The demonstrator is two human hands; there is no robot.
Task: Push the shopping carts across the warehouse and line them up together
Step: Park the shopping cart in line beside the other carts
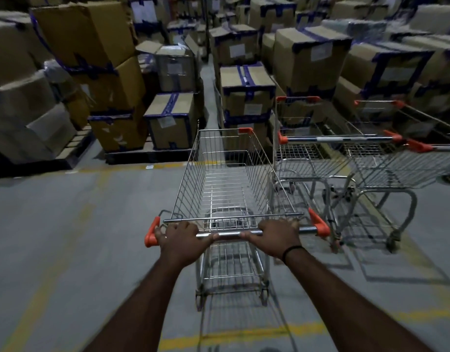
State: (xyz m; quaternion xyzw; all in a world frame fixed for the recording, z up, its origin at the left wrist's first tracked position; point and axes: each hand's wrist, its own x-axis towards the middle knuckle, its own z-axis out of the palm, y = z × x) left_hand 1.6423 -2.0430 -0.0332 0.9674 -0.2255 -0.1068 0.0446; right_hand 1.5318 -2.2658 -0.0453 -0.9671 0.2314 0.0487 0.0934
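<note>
An empty wire shopping cart with orange corner caps stands straight ahead of me. My left hand and my right hand both grip its chrome handle bar, one near each end. To its right a second empty cart is parked alongside, its basket close to my cart's right side. A third cart stands further right, partly cut off by the frame edge. All three point toward the boxes.
Stacked cardboard boxes with blue tape sit on pallets across the whole back. A narrow aisle runs between the stacks ahead. Grey concrete floor with yellow lines spreads to the left and beneath me.
</note>
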